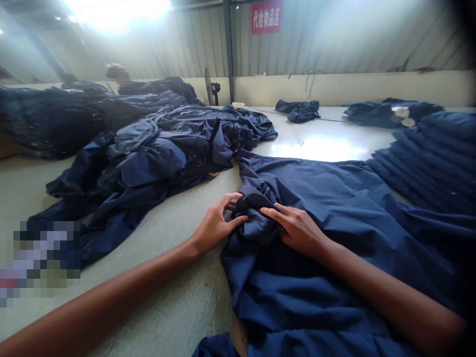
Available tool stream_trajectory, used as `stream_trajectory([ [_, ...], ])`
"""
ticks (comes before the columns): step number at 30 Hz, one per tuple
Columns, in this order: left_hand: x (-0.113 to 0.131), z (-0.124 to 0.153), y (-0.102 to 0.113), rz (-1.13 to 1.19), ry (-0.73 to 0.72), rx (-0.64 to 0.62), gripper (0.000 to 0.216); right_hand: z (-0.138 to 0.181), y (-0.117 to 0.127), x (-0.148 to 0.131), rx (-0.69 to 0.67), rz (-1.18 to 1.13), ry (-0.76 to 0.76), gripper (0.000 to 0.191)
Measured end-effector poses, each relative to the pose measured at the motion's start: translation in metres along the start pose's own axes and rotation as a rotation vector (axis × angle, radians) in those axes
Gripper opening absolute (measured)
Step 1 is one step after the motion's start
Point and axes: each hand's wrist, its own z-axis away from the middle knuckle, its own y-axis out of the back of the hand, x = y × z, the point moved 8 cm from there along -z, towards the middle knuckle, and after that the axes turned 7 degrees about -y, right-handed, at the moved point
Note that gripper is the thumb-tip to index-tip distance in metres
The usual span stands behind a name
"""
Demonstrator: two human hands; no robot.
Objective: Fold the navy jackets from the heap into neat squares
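A navy blue work garment lies spread on the pale table in front of me, gathered into a bunched fold at its near left edge. My left hand curls around the left side of that fold, with thumb and fingers on the cloth. My right hand presses on the fold from the right, fingers over the cloth and thumb hidden. Both forearms rest low across the table and garment.
A large heap of navy garments lies left of my hands, with dark piles behind it. Layered navy cloth lies to the right. Small bundles sit farther back. A person stands at the far left, near a fan.
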Motion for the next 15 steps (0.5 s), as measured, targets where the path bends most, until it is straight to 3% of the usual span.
stream_trajectory([
  [4,0.007,0.001,0.03,-0.191,-0.065,0.27,0.024,0.0,0.004,0.005,0.086,-0.119,-0.048,0.067],
  [7,0.018,0.005,0.048,-0.33,-0.156,0.443,0.019,0.001,0.004,0.01,0.129,-0.151,-0.07,0.072],
  [9,0.028,0.004,0.041,-0.337,-0.263,0.349,0.024,0.002,0.004,0.011,0.132,-0.146,-0.068,0.075],
  [13,0.056,0.014,-0.001,-0.247,-0.579,-0.116,0.039,0.002,0.001,0.009,0.076,-0.089,-0.033,0.078],
  [15,0.063,0.022,-0.011,-0.23,-0.659,-0.22,0.045,0.001,0.001,0.008,0.054,-0.046,-0.02,0.072],
])
